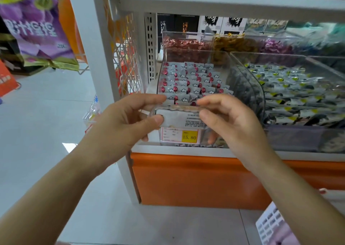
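Candy bin (179, 108) gripped by the front rim under curled fingers of left hand (130, 119) and right hand (229, 121). Likely for a straight, even pull.

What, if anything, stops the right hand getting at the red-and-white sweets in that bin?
Likely yes, it can reach: the clear bin looks open-topped, the sweets lie just behind where the right hand grips its front rim. It only has to let go.

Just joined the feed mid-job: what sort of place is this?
Most likely a snack shop: clear bins of wrapped sweets on a white shelf, a yellow price tag reading 15.80, and snack bags at left.
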The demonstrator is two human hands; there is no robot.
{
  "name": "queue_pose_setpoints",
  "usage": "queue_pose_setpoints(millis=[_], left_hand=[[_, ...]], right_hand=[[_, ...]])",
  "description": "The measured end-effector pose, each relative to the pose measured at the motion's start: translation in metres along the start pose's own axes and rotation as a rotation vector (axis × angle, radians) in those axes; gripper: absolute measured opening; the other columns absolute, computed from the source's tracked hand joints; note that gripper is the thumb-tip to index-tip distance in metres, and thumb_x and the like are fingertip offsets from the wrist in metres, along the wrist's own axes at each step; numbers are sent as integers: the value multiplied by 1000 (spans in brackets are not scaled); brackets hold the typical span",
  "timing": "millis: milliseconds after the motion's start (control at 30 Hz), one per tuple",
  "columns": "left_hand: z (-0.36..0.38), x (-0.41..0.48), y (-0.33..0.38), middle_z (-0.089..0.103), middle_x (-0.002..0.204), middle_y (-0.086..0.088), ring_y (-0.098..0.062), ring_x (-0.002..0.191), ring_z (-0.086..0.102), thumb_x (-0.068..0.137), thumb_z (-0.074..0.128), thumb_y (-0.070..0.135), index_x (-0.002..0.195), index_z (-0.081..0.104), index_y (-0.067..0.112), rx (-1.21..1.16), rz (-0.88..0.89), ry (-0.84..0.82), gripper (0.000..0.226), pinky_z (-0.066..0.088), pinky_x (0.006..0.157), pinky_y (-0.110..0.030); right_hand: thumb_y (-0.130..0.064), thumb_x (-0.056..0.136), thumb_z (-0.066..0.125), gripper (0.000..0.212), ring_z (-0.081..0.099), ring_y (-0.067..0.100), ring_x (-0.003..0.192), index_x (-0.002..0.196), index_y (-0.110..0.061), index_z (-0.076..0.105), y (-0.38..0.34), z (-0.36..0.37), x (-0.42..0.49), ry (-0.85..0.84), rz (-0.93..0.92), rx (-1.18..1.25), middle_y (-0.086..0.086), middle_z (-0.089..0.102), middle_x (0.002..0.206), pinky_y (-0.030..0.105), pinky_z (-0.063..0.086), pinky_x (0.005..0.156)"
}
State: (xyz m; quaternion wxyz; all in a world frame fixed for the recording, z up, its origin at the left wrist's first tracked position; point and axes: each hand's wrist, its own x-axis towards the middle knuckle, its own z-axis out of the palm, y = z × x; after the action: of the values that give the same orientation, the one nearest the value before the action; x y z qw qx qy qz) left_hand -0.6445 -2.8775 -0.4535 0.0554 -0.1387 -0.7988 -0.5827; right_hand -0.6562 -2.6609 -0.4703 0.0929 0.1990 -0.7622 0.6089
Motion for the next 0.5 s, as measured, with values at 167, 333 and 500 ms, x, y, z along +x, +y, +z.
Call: queue_pose_setpoints(millis=[167, 333, 500], left_hand=[[3, -1, 1, 62, 83, 25, -5, 77, 57, 76, 70, 23, 96, 65, 41, 169, 79, 37, 27, 51, 65, -18], [10, -5, 1, 63, 83, 15, -8, 76, 59, 75, 73, 27, 85, 64, 35, 171, 95, 3, 16, 52, 63, -22], [15, -3, 5, 62, 66, 0, -6, 59, 56, 81, 65, 27, 69, 62, 16, 148, 52, -10, 17, 46, 54, -18]], right_hand=[[-16, 90, 59, 9, 60, 9, 52, 90, -24, 62, -2, 5, -1, 24, -122, -162, -3, 61, 82, 18, 49, 49], [-12, 95, 51, 14, 59, 13, 57, 85, -12, 60, -2, 10, -2, 70, -199, -245, -3, 56, 75, 30, 49, 52], [-15, 94, 51, 17, 56, 9, 59, 80, -18, 60, -4, 12, -2, 46, -208, -222, -11, 55, 69, 27, 50, 48]])
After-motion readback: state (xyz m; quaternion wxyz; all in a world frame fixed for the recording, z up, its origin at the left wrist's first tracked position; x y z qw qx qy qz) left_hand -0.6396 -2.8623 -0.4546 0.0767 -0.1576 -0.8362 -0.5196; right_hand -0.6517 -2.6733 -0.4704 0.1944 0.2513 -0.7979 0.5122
